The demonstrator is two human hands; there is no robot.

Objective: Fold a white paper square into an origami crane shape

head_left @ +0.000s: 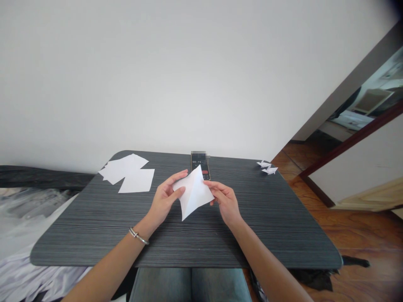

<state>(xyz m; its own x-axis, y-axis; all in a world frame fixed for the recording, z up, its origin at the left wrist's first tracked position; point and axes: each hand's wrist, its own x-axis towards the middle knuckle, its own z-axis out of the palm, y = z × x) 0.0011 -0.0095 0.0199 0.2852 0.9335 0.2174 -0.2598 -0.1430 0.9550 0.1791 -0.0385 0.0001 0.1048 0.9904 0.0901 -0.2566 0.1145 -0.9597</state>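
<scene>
Dark grey ridged surface (245, 239) in white-walled room. Left hand (165, 199) and right hand (225, 202) pinching folded white paper sheet (193, 193) between fingers and thumbs, held just above surface centre, pointed shape. Two small folded white paper figures (267, 167) done, far right corner; flat white paper squares (126, 174) unfolded, far left.

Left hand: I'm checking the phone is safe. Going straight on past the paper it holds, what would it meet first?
Probably the phone, just beyond the folded white paper in the left hand, though depth is hard to judge from this view.
</scene>
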